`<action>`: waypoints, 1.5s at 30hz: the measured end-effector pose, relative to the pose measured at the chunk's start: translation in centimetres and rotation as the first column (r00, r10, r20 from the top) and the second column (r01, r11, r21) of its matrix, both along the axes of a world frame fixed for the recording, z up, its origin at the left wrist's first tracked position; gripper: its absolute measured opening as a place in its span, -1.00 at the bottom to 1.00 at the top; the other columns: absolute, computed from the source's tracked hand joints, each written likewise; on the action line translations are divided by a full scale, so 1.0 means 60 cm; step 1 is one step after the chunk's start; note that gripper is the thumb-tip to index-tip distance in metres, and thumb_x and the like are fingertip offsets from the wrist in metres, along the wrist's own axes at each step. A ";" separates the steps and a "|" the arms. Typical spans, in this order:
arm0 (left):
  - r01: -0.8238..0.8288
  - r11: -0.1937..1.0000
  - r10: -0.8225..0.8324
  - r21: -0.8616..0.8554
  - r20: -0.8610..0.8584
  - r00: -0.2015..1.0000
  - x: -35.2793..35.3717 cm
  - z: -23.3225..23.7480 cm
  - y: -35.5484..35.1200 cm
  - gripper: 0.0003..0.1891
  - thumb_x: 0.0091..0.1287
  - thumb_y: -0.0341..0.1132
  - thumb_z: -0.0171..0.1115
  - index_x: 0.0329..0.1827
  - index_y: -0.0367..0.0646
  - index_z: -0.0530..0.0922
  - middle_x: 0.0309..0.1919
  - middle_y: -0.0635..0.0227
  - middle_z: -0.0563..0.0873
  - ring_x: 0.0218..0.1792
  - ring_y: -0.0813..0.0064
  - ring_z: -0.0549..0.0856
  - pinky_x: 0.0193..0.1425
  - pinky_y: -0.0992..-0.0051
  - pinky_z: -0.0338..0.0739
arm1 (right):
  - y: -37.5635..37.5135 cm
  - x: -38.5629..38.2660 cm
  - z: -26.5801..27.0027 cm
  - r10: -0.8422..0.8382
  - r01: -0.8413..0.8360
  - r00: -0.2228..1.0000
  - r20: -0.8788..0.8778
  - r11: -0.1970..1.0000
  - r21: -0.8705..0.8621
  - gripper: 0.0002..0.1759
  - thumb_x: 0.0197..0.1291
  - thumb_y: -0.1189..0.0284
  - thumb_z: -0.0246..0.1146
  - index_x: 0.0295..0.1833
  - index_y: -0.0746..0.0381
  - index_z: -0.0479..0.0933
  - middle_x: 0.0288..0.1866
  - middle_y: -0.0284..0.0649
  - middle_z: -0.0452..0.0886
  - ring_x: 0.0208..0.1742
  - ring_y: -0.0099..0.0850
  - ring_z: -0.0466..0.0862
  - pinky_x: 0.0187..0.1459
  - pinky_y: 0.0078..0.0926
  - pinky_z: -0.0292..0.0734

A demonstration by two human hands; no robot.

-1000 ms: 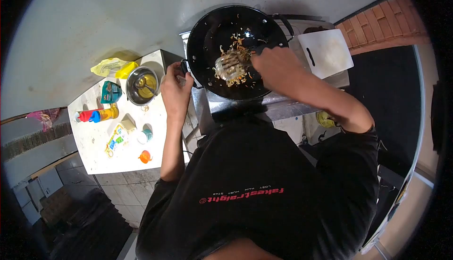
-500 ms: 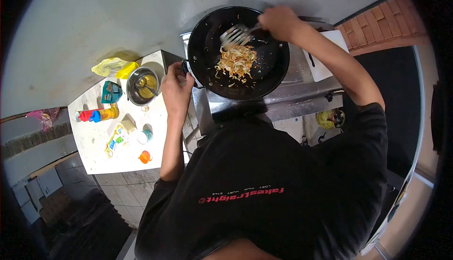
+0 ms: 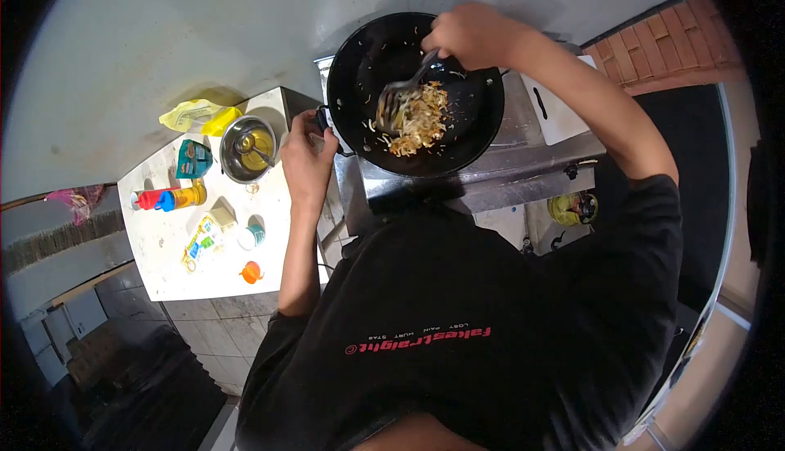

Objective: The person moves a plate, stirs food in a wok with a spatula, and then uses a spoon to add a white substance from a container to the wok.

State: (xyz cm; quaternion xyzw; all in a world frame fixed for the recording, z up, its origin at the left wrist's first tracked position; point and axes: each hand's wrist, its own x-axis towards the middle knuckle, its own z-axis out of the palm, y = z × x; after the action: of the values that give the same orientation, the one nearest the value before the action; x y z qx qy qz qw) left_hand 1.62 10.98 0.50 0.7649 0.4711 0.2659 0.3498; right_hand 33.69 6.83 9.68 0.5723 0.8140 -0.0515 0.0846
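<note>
A black wok point(image 3: 466, 144) sits on the metal stove point(image 3: 523, 165). Inside it is a heap of shredded vegetables point(image 3: 423, 120), with loose bits scattered over the wok's wall. My right hand point(image 3: 470, 36) is closed around the handle of a slotted spatula point(image 3: 392, 103), whose head presses into the left side of the heap. At the wok's left edge my left hand point(image 3: 308, 157) is closed on the side handle point(image 3: 324, 117).
On the white table point(image 3: 155, 271) at left stand a steel bowl point(image 3: 233, 169) with a ladle, a green pouch point(image 3: 194, 159), red and yellow sauce bottles point(image 3: 186, 197) and an orange item point(image 3: 251, 272). A white cutting board point(image 3: 564, 112) lies right of the wok.
My right hand has moved left and slightly up, turning the spatula downward into the vegetables. The heap has shifted a little toward me. My left hand stays on the wok handle.
</note>
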 end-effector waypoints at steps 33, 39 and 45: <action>0.009 1.000 -0.009 -0.002 0.033 0.999 -0.002 -0.012 0.002 -0.66 0.22 -0.43 0.33 0.06 -0.29 0.57 -0.37 0.16 0.71 -0.33 0.29 0.71 -0.16 0.34 0.57 | -0.072 -0.092 0.028 -0.237 0.283 0.958 0.159 0.858 -0.429 -0.79 0.07 0.42 0.28 -0.27 0.36 0.68 -0.31 0.14 0.71 -0.22 0.05 0.75 -0.18 -0.05 0.67; 0.033 0.997 -0.037 0.076 0.054 0.998 -0.004 -0.020 0.004 -0.65 0.22 -0.44 0.32 0.08 -0.29 0.56 -0.34 0.14 0.72 -0.33 0.30 0.72 -0.16 0.36 0.58 | -0.054 -0.074 0.063 -0.353 0.409 0.868 0.348 0.907 -0.102 -0.78 0.06 0.46 0.35 -0.13 0.16 0.74 -0.10 -0.12 0.76 -0.02 -0.17 0.77 -0.05 -0.25 0.69; 0.028 0.999 -0.030 0.036 0.058 0.998 -0.001 -0.013 0.002 -0.65 0.22 -0.43 0.33 0.08 -0.28 0.56 -0.36 0.16 0.70 -0.37 0.32 0.69 -0.18 0.37 0.57 | -0.023 -0.039 -0.010 -0.286 0.285 0.906 0.313 0.957 0.048 -0.71 -0.09 0.58 0.37 -0.15 0.23 0.67 -0.29 -0.13 0.72 -0.16 -0.12 0.76 -0.16 -0.21 0.67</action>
State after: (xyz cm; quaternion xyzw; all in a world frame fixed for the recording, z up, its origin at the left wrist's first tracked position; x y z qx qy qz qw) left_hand 1.59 11.07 -0.27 0.7694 0.4450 0.2912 0.3539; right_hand 31.34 5.45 9.06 0.6860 0.6974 0.0295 0.2052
